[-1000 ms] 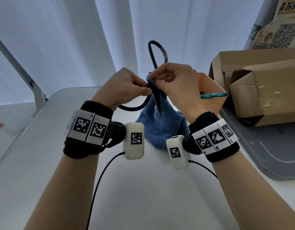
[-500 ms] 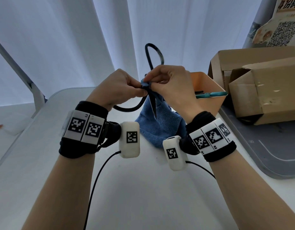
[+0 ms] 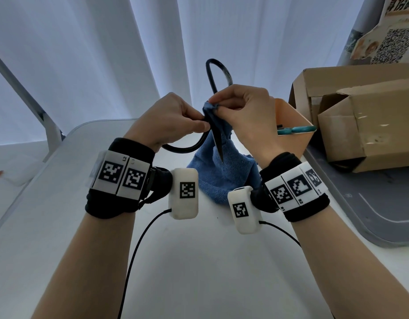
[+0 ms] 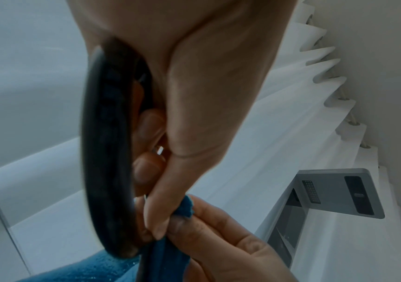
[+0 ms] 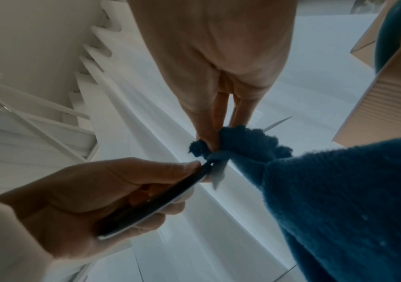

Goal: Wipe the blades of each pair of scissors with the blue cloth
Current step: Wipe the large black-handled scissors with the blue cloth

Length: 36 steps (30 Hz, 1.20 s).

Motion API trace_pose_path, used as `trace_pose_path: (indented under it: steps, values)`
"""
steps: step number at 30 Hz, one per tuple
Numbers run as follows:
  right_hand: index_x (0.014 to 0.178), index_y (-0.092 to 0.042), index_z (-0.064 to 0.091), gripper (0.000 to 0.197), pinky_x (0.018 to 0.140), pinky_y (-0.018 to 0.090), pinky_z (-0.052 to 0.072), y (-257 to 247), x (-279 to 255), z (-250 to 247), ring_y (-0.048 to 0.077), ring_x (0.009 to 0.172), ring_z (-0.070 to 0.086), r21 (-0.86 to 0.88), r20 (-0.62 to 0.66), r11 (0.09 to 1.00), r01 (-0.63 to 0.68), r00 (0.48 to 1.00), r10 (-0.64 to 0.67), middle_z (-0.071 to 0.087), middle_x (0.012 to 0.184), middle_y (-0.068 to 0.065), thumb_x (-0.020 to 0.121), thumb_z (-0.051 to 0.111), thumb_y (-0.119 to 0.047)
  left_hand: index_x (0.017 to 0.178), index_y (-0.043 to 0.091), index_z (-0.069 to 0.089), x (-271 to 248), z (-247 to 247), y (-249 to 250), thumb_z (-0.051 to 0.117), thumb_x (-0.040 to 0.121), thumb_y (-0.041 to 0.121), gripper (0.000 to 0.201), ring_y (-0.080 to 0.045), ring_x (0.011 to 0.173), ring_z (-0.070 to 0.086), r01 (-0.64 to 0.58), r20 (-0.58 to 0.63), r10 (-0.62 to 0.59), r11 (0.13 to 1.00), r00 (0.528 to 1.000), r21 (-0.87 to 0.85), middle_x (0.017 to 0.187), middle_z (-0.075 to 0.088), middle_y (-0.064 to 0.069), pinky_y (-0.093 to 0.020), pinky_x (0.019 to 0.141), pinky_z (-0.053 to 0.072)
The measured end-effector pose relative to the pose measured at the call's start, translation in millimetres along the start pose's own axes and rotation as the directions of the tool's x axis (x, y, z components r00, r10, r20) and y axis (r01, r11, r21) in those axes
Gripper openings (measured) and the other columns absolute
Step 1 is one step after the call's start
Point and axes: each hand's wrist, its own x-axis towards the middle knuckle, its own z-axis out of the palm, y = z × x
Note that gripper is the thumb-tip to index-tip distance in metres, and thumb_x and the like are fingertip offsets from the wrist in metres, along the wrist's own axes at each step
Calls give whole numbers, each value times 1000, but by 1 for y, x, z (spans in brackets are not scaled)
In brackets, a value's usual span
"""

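Nearest to me, both forearms reach out over the white desk [image 3: 198,261], each wrist strapped with a marker band and a small white camera block. Just beyond them the blue cloth [image 3: 218,178] hangs in a soft bundle, its lower folds seeming to rest on the desk. It looks limp and fluffy, so I judge it will mould round a blade but needs a firm pinch to keep pressure on.

The left hand [image 3: 173,122] is curled round one loop handle of the black scissors [image 3: 216,137], thumb and fingertips closed on it near the pivot. The right hand [image 3: 244,111] pinches the top of the cloth against the upper part of the blade, fingers closed on the fabric. The scissors are held above the desk, point down, the other loop standing up behind the hands. They look stiff and rather heavy, with a sharp tip; the handle loop seems the safe place to hold.

Further back, teal scissors [image 3: 295,130] lie across the rim of an orange box [image 3: 293,120], beside cardboard boxes [image 3: 371,125]. White curtains [image 3: 95,54] close the scene.
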Motion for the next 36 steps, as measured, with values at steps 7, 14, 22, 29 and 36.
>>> trace_pose_path:
  steps: [7,14,22,29,36]
  values:
    - [85,-15,77,20,78,29,61,-4,-2,0,7,78,75,-13,116,1000,-10,993,11,77,77,-5,76,70,1,85,22,81,-1,-2,-1,78,80,21,6,-19,76,43,-9,-13,9,1000,1000,18,76,56,-10,-34,74,36]
    - [88,-14,76,16,76,18,57,5,3,-7,2,78,73,0,-119,1000,-25,993,25,76,81,-6,84,71,1,83,27,81,-5,0,7,77,70,34,15,-19,76,47,-15,38,14,999,999,37,79,64,-24,-34,76,41]
    - [88,-16,77,18,71,12,52,-5,-2,-4,-1,77,71,-33,24,999,21,999,-20,75,78,-12,83,71,0,85,25,82,-8,-8,6,79,77,28,9,-19,79,51,-11,7,10,999,1000,41,100,68,-31,-40,84,50]
    - [89,-11,77,20,72,13,52,-1,0,-5,3,79,73,9,-26,1000,-2,1000,2,77,81,-4,83,67,5,86,23,82,-8,-5,10,79,81,23,5,-18,78,51,-1,9,1,998,1000,69,95,72,-26,-45,88,53]
    - [92,-8,76,18,69,7,49,-4,-1,-4,-4,76,71,-8,9,1000,17,1000,-16,74,81,-8,85,66,5,91,20,82,-11,-6,12,78,82,22,9,-16,82,54,9,23,-10,998,1000,69,100,71,-26,-47,97,50]
